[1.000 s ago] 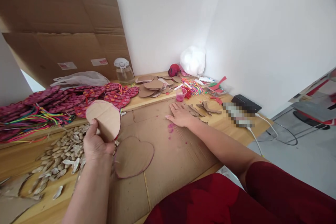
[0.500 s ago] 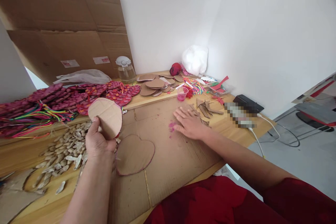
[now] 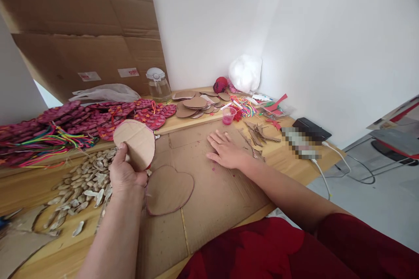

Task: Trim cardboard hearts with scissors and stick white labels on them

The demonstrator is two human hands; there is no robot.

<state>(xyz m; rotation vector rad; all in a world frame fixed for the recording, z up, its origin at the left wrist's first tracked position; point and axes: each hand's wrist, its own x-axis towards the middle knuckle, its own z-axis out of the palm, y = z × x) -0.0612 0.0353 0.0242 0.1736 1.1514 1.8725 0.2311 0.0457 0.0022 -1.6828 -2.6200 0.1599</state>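
At the far left, a cardboard offcut (image 3: 21, 242) is lying on the tabletop (image 3: 68, 253), to the left of the left forearm. Peanut shells (image 3: 78, 183), some of them split, are spreading just left of the left hand (image 3: 126, 172). Beyond them, bright cords (image 3: 62, 141) are trailing from a pile of pink decorated pieces (image 3: 81, 117), and a clear plastic bag (image 3: 106, 93) is resting behind that pile.

The left hand is clamping a rounded cardboard cutout (image 3: 137, 144) between its thumb, on the near face, and its fingers behind, holding it raised and tilted. A lidded bottle (image 3: 159, 89) is standing beyond this hand. Just to its right, a heart-shaped cardboard piece (image 3: 169, 189) with a purple edge is lying flat on the cardboard sheet (image 3: 209, 205).

Farther off, between the two hands, more cardboard cutouts (image 3: 195, 103) are lying in a loose pile.

The right hand (image 3: 225, 150) is gripping nothing; it is resting palm down on the sheet, its fingers slightly apart. Beyond it, a clear cup (image 3: 228, 116) is holding pink liquid, and a ball of red yarn (image 3: 220, 84) is sitting farther back. Torn cardboard strips (image 3: 260, 133) are lying to its right, and a black box-shaped device (image 3: 311, 130) is resting farther right.
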